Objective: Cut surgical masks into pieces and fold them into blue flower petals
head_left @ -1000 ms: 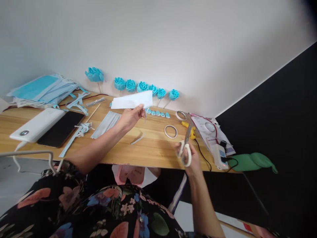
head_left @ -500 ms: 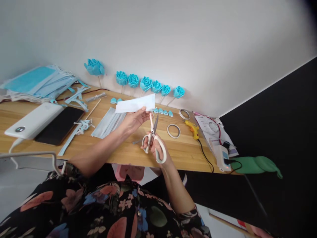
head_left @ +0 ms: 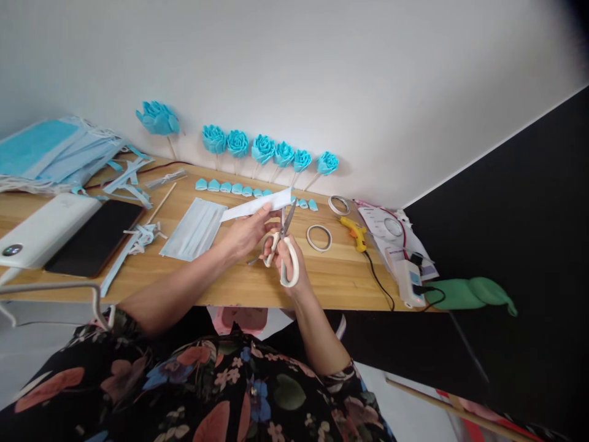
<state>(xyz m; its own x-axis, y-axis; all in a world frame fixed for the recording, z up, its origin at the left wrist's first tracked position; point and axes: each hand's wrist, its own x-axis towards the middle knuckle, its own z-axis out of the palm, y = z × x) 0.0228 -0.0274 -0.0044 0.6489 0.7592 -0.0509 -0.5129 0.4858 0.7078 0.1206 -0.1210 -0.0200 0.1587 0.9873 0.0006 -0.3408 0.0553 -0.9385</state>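
Note:
My left hand pinches a pale white strip of folded sheet material between thumb and fingers, raised above the desk. White-handled scissors are gripped in my right hand, with fingers through the loops. Their blades stand apart and point upward at the strip's right end; whether they touch it I cannot tell. Just left of my left hand lies a light blue face mask without visible ear loops. Behind the strip runs a row of small blue petal pieces, partly covered by it.
Several blue flowers on sticks lean along the wall. At left are stacked masks, cut scraps, a white power bank and a phone. Tape rolls, a yellow glue gun and a power strip stand right.
The strip has tilted and shows narrower, lower on its left side. My right hand has brought the scissors up closer to its right end. The whole view has shifted slightly.

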